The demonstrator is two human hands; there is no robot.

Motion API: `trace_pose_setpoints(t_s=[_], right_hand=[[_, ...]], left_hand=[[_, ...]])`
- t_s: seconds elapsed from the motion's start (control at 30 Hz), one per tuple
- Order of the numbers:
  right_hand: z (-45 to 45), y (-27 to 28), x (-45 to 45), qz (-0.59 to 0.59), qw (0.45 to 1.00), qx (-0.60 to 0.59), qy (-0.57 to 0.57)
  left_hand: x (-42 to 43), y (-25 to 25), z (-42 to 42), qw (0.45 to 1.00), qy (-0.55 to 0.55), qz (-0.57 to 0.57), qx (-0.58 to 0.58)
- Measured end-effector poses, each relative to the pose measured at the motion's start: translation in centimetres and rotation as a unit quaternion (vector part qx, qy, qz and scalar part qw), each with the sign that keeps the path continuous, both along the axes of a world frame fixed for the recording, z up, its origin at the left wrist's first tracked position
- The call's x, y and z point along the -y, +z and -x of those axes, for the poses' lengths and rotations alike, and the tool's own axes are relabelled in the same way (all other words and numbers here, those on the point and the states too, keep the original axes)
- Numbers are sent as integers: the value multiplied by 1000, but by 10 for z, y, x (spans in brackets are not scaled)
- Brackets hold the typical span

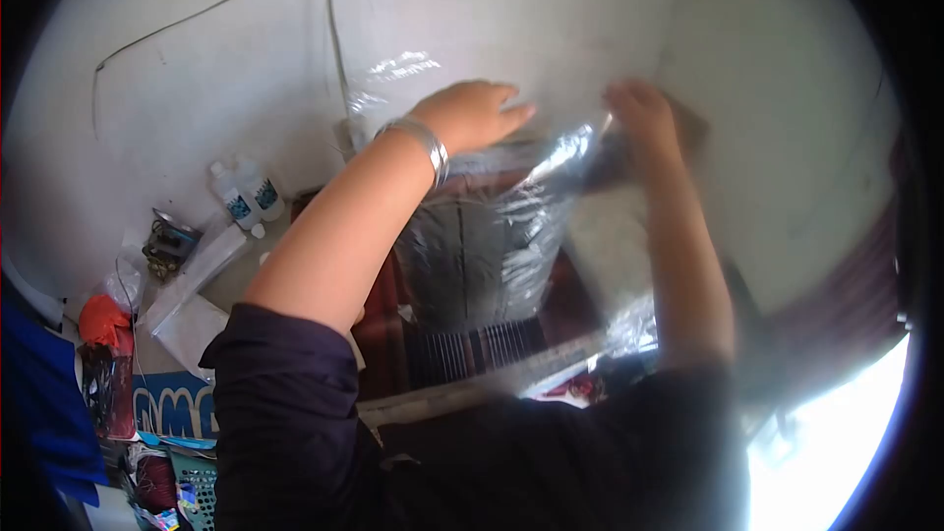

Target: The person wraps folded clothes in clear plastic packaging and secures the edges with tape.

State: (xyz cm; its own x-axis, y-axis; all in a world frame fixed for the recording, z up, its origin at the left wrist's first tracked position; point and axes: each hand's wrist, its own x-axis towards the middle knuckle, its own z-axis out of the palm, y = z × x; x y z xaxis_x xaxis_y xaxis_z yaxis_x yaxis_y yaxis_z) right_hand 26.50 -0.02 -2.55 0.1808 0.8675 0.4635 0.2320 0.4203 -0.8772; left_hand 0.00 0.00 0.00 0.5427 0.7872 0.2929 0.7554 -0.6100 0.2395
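A clear plastic bag (565, 152) wraps a dark grey folded garment (462, 270), with glossy creases along its upper right. My left hand (472, 116), a silver bracelet (433, 152) on its wrist, is above the bag's far end with its thumb and fingers apart. Whether it touches the film there I cannot tell. My right hand (641, 110) is raised on the right, blurred, its fingers curled at the bag's upper right edge. Beneath the bag lies a dark red-brown surface (575, 300), with a striped dark patch (472, 349) at its near side.
Two white bottles (246, 192) stand against the wall on the left, near a small dark device (172, 236). A red-orange bag (103, 320), a blue lettered box (177, 403) and a green basket (197, 487) are at lower left. Bright light comes from the lower right.
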Motion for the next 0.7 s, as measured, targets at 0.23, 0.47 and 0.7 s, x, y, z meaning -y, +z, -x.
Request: trace_pose_setpoints(t_s=[0.23, 0.47, 0.7], right_hand=[[-4, 5, 28, -91, 995, 35, -25], [-154, -85, -3, 17, 972, 220, -79], [-248, -228, -7, 311, 749, 575, -110]], left_hand=[[-1, 20, -86, 983, -96, 79, 135], [29, 36, -110, 990, 28, -133, 38], [18, 35, -117, 958, 44, -284, 10]])
